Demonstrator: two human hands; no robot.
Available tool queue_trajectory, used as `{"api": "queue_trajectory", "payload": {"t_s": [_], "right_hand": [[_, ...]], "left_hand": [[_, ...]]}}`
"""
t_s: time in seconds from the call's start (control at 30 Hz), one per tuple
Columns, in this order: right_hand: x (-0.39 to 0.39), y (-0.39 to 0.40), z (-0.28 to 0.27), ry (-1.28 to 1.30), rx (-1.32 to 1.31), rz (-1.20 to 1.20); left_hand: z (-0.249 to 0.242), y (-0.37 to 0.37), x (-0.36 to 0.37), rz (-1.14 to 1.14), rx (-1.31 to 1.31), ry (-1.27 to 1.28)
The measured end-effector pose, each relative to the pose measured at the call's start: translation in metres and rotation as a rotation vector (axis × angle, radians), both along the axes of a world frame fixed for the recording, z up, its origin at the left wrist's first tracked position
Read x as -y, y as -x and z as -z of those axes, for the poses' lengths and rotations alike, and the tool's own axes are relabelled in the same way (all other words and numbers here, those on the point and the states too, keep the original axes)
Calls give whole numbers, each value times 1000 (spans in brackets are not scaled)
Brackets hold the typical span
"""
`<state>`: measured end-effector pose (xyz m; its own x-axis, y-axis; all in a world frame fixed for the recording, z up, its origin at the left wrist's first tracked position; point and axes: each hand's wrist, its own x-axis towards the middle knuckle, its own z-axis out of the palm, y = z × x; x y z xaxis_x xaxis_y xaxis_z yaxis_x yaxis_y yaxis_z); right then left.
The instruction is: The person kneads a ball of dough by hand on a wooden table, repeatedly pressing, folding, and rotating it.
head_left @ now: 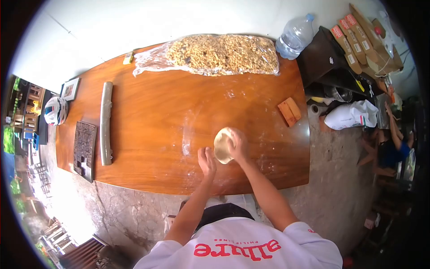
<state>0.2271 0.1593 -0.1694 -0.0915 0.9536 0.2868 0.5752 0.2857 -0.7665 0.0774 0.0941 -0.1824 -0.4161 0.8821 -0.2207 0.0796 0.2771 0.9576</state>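
Up top, a clear plastic bag [215,54] lies flat, packed with chopped nuts, a water bottle [294,36] beside it. On the table [161,116] (floury in the middle), the dough disc [222,144] stands tilted near the front edge. Right hand [237,144] wraps its fingers over the dough; left hand [207,161] hovers alongside, fingers loosely curled.

Glossy wooden table [170,116], soft matt dough [222,145]

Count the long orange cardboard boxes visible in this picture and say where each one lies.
3: the long orange cardboard boxes lie side by side, leaning on the dark shelf at the upper right, beyond the wooden table. Others may be hidden.
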Motion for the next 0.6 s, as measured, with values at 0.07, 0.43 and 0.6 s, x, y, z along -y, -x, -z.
{"api": "queue_trajectory", "payload": {"t_s": [0.07,0.43,0.6], "right_hand": [[38,13,-32,-83,69,-4],[154,22,-12,-31,130,372],[119,23,10,-61,452,183]], "left_hand": [[-2,7,-9,-113,-53,-81],[-23,-15,47,696,-427,-332],[9,-2,33,520,-522,-349]]}}
